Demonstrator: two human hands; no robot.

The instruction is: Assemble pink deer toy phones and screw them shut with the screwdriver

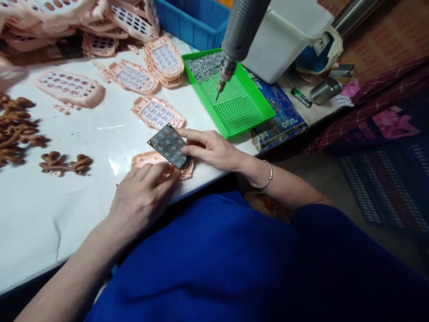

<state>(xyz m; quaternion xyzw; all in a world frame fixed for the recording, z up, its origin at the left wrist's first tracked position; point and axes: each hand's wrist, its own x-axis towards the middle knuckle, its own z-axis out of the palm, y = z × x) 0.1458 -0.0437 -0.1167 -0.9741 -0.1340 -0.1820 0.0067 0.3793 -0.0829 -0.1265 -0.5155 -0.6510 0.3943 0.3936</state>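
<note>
A dark circuit board [170,145] is tilted above a pink plastic shell [147,158] at the table's front edge. My right hand [209,147] pinches the board's right side between thumb and fingers. My left hand [144,192] lies over the shell's front edge with its fingers bent together near the board's lower corner; what its fingertips hold is hidden. Just behind the board rests a pink keypad piece [159,112] with grey-marked keys.
An electric screwdriver [231,44] hangs over a green tray [234,103] of screws. More keypad pieces [132,77], a pink cover [70,88] and brown parts [16,129] lie left. Behind stand a blue bin [194,27] and a white container [284,36].
</note>
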